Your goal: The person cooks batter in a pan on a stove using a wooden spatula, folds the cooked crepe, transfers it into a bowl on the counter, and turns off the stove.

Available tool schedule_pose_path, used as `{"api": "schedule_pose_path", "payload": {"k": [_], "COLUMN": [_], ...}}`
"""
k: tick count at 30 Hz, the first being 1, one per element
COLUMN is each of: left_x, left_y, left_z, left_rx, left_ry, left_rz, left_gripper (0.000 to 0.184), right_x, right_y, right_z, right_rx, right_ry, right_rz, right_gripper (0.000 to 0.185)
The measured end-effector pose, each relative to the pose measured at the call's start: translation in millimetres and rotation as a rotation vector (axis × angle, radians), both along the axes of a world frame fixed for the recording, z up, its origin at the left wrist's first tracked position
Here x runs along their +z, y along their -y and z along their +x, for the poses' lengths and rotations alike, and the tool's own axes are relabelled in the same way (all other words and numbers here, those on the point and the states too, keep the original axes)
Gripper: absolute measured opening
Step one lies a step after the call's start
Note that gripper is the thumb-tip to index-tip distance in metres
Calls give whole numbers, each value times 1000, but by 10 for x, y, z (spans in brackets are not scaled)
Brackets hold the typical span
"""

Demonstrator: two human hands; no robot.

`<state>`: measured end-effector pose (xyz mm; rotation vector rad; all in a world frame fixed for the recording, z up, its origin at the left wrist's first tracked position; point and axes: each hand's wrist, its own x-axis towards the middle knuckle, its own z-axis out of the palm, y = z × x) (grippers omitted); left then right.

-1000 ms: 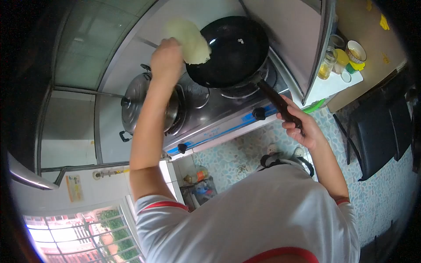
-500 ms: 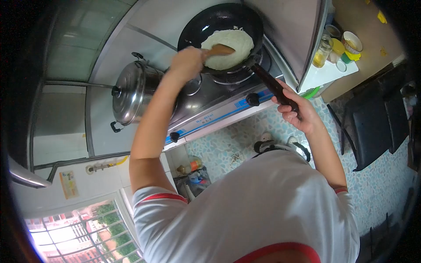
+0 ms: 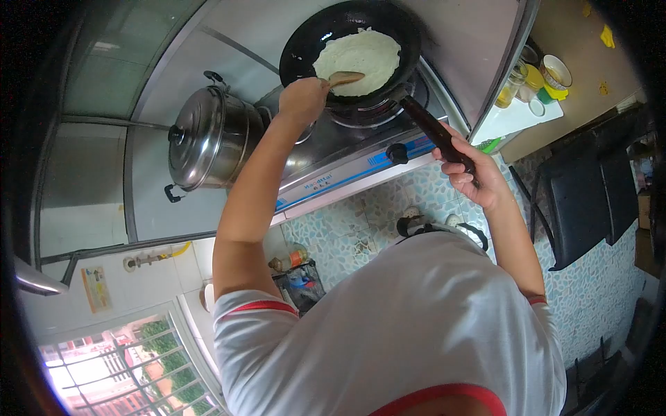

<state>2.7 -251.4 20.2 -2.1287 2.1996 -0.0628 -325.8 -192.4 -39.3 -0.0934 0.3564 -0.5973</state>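
My left hand is closed around a wooden spatula. The spatula's blade lies against the near part of a pale, round, flat pancake. That pancake sits inside a black wok, with small scraps along its far edge. My right hand grips the wok's long dark handle, fingers wrapped around it. Under the wok, part of the gas burner shows; whether a flame burns there I cannot make out.
A steel pot with a lid stands left of the wok on the gas stove. To the right, jars and a bowl crowd a white surface. A black chair is farther right. A crate rests on the floor.
The spatula's blade has shifted slightly left and nearer the pancake's near edge, and my left hand looks less blurred. My right hand keeps its hold on the handle. The view has shifted slightly.
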Motion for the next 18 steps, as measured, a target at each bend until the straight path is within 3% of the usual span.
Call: {"api": "schedule_pose_path", "payload": {"k": [7,10,13,16,18], "left_x": [130,318,395,395,360], "left_y": [-183,-222,-417,-742,-1041], "left_z": [-35,-32,25,149,-40], "left_rx": [64,62,96,356,456], "left_ry": [-89,0,-215,-797,-1355], "left_rz": [75,45,-393,-362,-334], "left_gripper": [25,25,28,32,34], "right_x": [-5,-34,107,169,122], "right_y": [4,28,-18,-69,-110], "right_z": [-9,-11,-4,-39,-105], "right_rx": [23,8,-45,-124,-165], "right_ry": [11,-18,-188,-253,-265], "right_rz": [4,-3,-54,-97,-109], "right_gripper": [44,41,40,43,43]}}
